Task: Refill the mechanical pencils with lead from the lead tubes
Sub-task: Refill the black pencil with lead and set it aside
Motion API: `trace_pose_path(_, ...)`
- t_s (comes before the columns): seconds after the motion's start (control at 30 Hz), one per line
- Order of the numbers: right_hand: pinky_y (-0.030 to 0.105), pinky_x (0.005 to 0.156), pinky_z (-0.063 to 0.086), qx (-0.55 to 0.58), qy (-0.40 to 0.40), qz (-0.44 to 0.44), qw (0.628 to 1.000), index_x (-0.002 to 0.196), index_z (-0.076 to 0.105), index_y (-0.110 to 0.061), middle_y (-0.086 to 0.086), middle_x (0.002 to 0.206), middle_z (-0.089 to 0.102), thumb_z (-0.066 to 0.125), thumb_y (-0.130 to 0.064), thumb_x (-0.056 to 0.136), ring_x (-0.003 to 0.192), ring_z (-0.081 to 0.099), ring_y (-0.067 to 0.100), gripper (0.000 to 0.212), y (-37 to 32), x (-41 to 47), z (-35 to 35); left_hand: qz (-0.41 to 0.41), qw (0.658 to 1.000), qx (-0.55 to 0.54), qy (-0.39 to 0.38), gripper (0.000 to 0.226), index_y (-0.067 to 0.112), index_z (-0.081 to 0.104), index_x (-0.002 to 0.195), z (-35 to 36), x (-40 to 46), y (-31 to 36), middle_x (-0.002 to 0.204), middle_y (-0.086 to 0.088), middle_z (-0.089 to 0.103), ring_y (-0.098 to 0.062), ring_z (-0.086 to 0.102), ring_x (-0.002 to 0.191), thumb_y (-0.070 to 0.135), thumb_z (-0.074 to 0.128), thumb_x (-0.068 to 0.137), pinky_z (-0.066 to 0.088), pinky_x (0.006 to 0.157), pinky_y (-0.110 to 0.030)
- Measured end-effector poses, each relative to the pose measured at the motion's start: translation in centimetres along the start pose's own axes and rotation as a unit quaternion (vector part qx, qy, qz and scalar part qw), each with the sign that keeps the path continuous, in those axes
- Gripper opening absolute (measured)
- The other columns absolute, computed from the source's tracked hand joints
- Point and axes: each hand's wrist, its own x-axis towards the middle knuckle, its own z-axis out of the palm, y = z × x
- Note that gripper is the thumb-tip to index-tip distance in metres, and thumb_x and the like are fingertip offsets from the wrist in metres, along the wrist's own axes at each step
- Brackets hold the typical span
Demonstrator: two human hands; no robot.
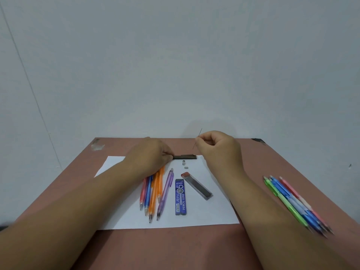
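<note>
Head view is showing the right hand point(218, 146) pinching 1 thin lead point(197, 138) above the table's point(68, 191) far edge, while the left hand point(153, 156) is gripping the end of a dark lead tube point(185, 157) lying on the white paper point(214, 211). A cap point(183, 162) and a small eraser point(186, 167) are lying loose nearby, so 1 pencil seems opened. About 5 pencils point(153, 193) are waiting on the paper beside 2 more tubes point(180, 196); another bunch point(296, 203) is lying well apart at right, probably refilled already.
</note>
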Motion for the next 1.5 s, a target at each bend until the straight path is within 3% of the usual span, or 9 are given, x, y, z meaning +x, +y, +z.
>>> trace_pose_path(0.23, 0.016, 0.064, 0.052, 0.005, 0.005, 0.002, 1.0, 0.079, 0.075, -0.025, -0.017, 0.072, 0.071, 0.068, -0.025, 0.09, 0.074, 0.065, -0.004, 0.013, -0.2, 0.0, 0.0, -0.032, 0.997, -0.057, 0.037, 0.015, 0.033, 0.076, 0.102, 0.9, 0.2, -0.4, 0.1, 0.015, 0.074, -0.003, 0.065, 0.083, 0.039, 0.063, 0.096, 0.058, 0.083, -0.035)
trace_pose_path(0.47, 0.02, 0.07, 0.053, 0.042, 0.016, -0.014, 0.999, 0.082, 0.076, -0.025, -0.015, 0.077, 0.073, 0.07, -0.023, 0.09, 0.078, 0.067, 0.001, 0.01, -0.8, 0.0, -0.2, -0.023, 0.99, -0.089, 0.103, 0.015, 0.028, 0.074, 0.1, 0.6, -0.1, -0.8, 0.088, 0.012, 0.067, -0.006, 0.061, 0.082, 0.029, 0.059, 0.101, 0.051, 0.074, -0.024)
trace_pose_path(0.57, 0.012, 0.068, 0.05, 0.057, 0.023, -0.058, 0.996, 0.083, 0.076, -0.025, -0.019, 0.078, 0.072, 0.071, -0.02, 0.09, 0.079, 0.066, -0.001, 0.011, -1.4, -0.4, -0.4, -0.017, 0.977, -0.138, 0.16, 0.01, 0.029, 0.069, 0.102, 0.4, -0.3, -1.2, 0.092, 0.013, 0.064, -0.007, 0.059, 0.088, 0.027, 0.06, 0.1, 0.047, 0.075, -0.024)
trace_pose_path(0.7, 0.015, 0.069, 0.052, 0.043, 0.042, -0.144, 0.988, 0.083, 0.076, -0.021, -0.014, 0.077, 0.071, 0.072, -0.014, 0.09, 0.078, 0.067, 0.006, 0.011, -1.8, -0.8, -0.4, 0.011, 0.965, -0.169, 0.2, 0.026, 0.025, 0.065, 0.126, 0.3, -0.6, -1.2, 0.105, 0.011, 0.058, -0.005, 0.052, 0.094, 0.021, 0.051, 0.105, 0.038, 0.079, -0.014)
trace_pose_path(0.87, 0.013, 0.071, 0.051, 0.102, 0.037, -0.181, 0.977, 0.084, 0.075, -0.018, -0.012, 0.078, 0.071, 0.073, -0.011, 0.091, 0.079, 0.068, 0.007, 0.01, -2.3, -1.4, -0.5, 0.047, 0.967, -0.185, 0.17, 0.019, 0.024, 0.069, 0.114, 0.4, -0.6, -1.5, 0.101, 0.013, 0.056, -0.003, 0.053, 0.096, 0.019, 0.054, 0.103, 0.039, 0.077, -0.011)
trace_pose_path(1.07, 0.015, 0.074, 0.052, 0.131, 0.034, -0.236, 0.962, 0.091, 0.076, -0.011, -0.007, 0.085, 0.074, 0.073, -0.008, 0.091, 0.083, 0.07, 0.011, 0.004, -2.6, -1.9, -0.4, 0.058, 0.96, -0.193, 0.193, 0.014, 0.03, 0.065, 0.103, 0.4, -0.8, -1.5, 0.099, 0.015, 0.061, 0.002, 0.056, 0.094, 0.017, 0.06, 0.1, 0.042, 0.076, -0.015)
trace_pose_path(1.27, 0.02, 0.076, 0.056, 0.152, 0.027, -0.269, 0.951, 0.094, 0.075, -0.011, -0.003, 0.088, 0.075, 0.072, -0.01, 0.091, 0.085, 0.072, 0.015, 0.004, -3.1, -2.4, -0.3, 0.071, 0.955, -0.187, 0.221, 0.022, 0.032, 0.061, 0.101, 0.1, -1.1, -1.0, 0.094, 0.022, 0.059, 0.019, 0.055, 0.093, 0.01, 0.062, 0.098, 0.04, 0.072, -0.005)
trace_pose_path(1.5, 0.023, 0.081, 0.059, 0.166, -0.004, -0.286, 0.944, 0.101, 0.074, -0.004, 0.002, 0.093, 0.076, 0.068, -0.014, 0.093, 0.091, 0.074, 0.016, 0.014, -3.4, -3.0, -0.2, 0.102, 0.94, -0.167, 0.278, 0.025, 0.017, 0.072, 0.106, 0.3, -1.0, -0.9, 0.096, 0.015, 0.062, 0.007, 0.057, 0.088, -0.002, 0.065, 0.091, 0.047, 0.08, -0.012)
